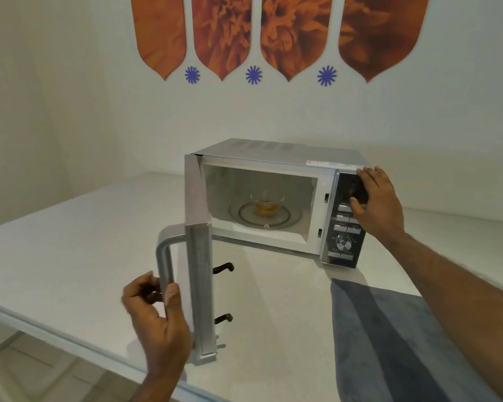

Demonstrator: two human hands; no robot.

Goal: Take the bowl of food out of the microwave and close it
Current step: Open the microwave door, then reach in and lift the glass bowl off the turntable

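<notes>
So far only the opening is done — the microwave [276,195] door [199,256] stands wide, while the bowl of food [266,206] sits on the turntable inside; lifting it out and shutting up remain. Left hand [157,320] curls loosely around the door handle [164,265]. Right hand [375,198] lies spread against the control panel [346,227] — holding nothing.

Silver microwave [273,158], white counter [70,242], grey-blue cloth [389,329], orange-brown petal-shaped wall panels [273,30]

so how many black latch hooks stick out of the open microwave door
2: an upper hook and a lower hook, both on the door's inner edge, facing the counter.
</notes>
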